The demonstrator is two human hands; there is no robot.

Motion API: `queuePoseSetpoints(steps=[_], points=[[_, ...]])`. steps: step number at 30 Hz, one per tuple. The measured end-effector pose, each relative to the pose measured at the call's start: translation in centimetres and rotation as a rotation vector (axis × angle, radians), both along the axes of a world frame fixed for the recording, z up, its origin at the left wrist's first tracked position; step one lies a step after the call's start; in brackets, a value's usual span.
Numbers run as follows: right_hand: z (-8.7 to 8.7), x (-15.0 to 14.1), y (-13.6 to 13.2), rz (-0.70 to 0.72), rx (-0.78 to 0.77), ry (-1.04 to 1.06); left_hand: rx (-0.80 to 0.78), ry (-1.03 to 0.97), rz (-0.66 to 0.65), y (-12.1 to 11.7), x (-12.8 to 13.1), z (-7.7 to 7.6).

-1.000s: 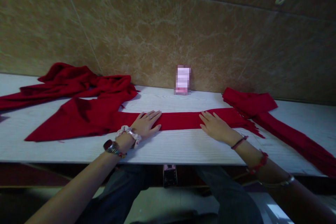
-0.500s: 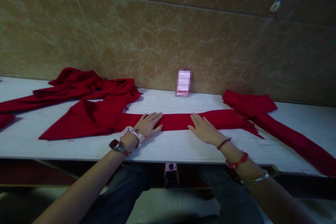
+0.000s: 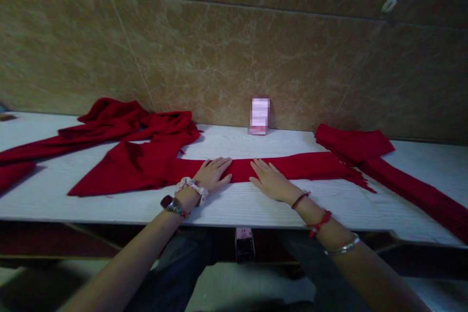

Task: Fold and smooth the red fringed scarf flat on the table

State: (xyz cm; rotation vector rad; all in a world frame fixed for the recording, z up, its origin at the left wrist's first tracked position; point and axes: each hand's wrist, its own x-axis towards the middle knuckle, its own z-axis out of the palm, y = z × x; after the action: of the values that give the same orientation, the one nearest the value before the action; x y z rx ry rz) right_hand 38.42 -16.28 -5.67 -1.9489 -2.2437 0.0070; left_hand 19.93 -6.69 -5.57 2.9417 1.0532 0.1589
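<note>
A long red scarf (image 3: 310, 165) lies stretched in a narrow band across the white table (image 3: 241, 202). Its left part widens into a bunched heap (image 3: 139, 156). My left hand (image 3: 214, 174) lies flat on the band, fingers spread, with a watch and a scrunchie on the wrist. Close beside it, my right hand (image 3: 268, 180) also presses flat on the band, fingers stretched out. Neither hand holds anything.
A second red scarf (image 3: 369, 148) lies at the right and trails off toward the table's edge. A small blurred card (image 3: 259, 116) stands against the brown marble wall (image 3: 234, 53). My knees show under the table's front edge.
My right hand has slid left along the red band, from well apart to close beside my left hand. The left hand has stayed in place.
</note>
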Motion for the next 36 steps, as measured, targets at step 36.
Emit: queuePoseSetpoints(steps=[36], points=[[0.8,-0.2,0.9,-0.039,-0.009,0.040,0.005,0.004,0.018,-0.3,0.1,0.0]])
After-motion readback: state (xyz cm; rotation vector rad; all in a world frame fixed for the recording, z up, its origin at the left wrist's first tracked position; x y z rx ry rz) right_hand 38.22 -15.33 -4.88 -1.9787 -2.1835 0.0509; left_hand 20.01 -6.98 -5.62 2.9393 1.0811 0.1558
